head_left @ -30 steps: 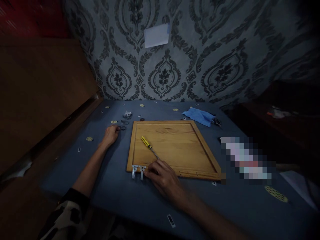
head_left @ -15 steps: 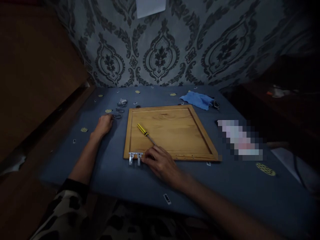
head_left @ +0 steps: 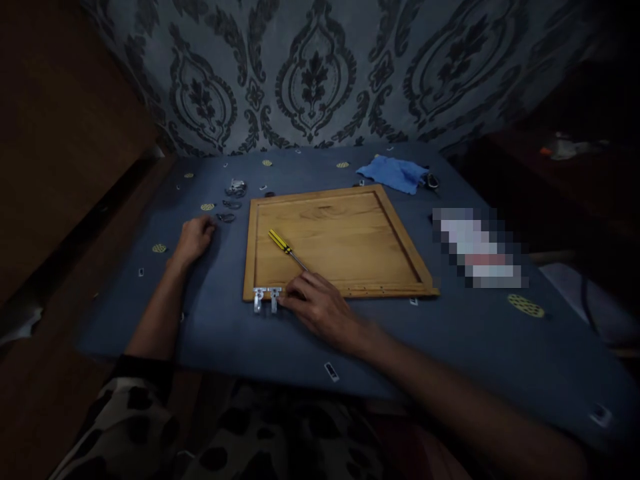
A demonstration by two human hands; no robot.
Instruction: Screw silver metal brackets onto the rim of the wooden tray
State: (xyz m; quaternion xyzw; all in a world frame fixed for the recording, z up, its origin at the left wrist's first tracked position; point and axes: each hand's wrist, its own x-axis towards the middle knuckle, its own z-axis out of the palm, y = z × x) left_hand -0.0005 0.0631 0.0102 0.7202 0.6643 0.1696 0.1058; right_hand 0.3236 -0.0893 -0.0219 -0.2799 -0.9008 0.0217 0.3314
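Observation:
A framed wooden panel [head_left: 330, 233] lies flat on the blue patterned cloth. Two small metal brackets [head_left: 267, 299] sit side by side on its near left edge. My right hand [head_left: 323, 310] rests at that edge, its fingers curled around the shaft end of a yellow and black screwdriver [head_left: 280, 241], whose handle points away to the left; the fingertips are beside the right bracket. My left hand [head_left: 196, 239] lies on the cloth left of the panel with curled fingers, close to a dark metal ring-shaped piece [head_left: 226, 217]; anything in its fingers is too small to make out.
More small metal parts [head_left: 235, 188] lie behind the left hand. A blue rag [head_left: 395, 173] and a dark object [head_left: 431, 180] are at the back right. A blurred-out flat item [head_left: 480, 250] lies right of the panel. A patterned curtain [head_left: 315, 80] hangs behind.
The view has tilted down, so everything appears higher in the picture. My left hand has drawn slightly away from the ring-shaped piece. My right hand stays beside the brackets.

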